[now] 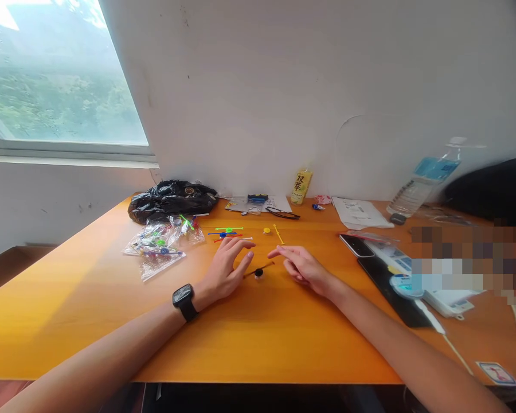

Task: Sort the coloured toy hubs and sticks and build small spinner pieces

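Note:
My left hand (231, 267), its wrist wearing a black watch, hovers or rests over the table with fingers spread and nothing held. Between my hands sits a small round black piece (258, 274), and a thin brown stick (267, 265) lies by it, one end near my left thumb. My right hand (307, 268) points its index finger leftward while the other fingers curl; nothing shows in it. Just beyond that finger lie a yellow stick (277, 232) and a round yellow piece (266, 231). Green (229, 229), blue and orange stick pieces lie beyond my left fingers, partly covered.
Clear bags of colourful parts (157, 241) and a black plastic bag (172, 201) lie at left. Behind stand a yellow drink carton (301, 186) and papers (361, 212). To the right are a tilted water bottle (425, 178), a phone (356, 246) and a power strip with cables.

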A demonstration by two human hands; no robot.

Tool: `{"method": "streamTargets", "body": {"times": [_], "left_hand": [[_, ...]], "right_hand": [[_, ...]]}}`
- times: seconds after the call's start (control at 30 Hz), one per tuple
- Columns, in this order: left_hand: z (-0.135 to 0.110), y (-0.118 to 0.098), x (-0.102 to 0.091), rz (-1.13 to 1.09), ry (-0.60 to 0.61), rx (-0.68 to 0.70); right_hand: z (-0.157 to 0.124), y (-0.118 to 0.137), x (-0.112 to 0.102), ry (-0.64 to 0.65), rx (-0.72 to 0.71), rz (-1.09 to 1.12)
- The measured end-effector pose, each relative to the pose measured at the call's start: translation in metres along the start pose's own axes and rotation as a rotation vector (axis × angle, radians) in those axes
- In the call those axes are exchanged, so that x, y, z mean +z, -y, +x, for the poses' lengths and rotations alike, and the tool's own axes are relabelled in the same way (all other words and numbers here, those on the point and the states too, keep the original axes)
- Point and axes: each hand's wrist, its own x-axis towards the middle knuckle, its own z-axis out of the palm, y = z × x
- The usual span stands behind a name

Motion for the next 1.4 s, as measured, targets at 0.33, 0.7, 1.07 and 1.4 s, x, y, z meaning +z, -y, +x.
{"method": "streamTargets", "body": {"times": [0.33,0.7,1.07,1.4], "left_hand": [[0.000,-0.005,-0.002,-0.027,0.092,0.046],[0.002,-0.003,0.000,-0.046,0.223,0.144],[0.002,0.007,0.010,0.003,0.168,0.060],[0.004,0.006,0.010,-0.071,0.211,-0.079]], "right_hand": [[0.012,-0.010,-0.012,-0.197,-0.089,-0.086],[0.013,-0.016,-0.008,-0.137,-0.153,-0.200],[0.011,-0.018,0.000,-0.103,-0.318,-0.316],[0.002,-0.021,0.013,0.013,-0.445,-0.539]]}}
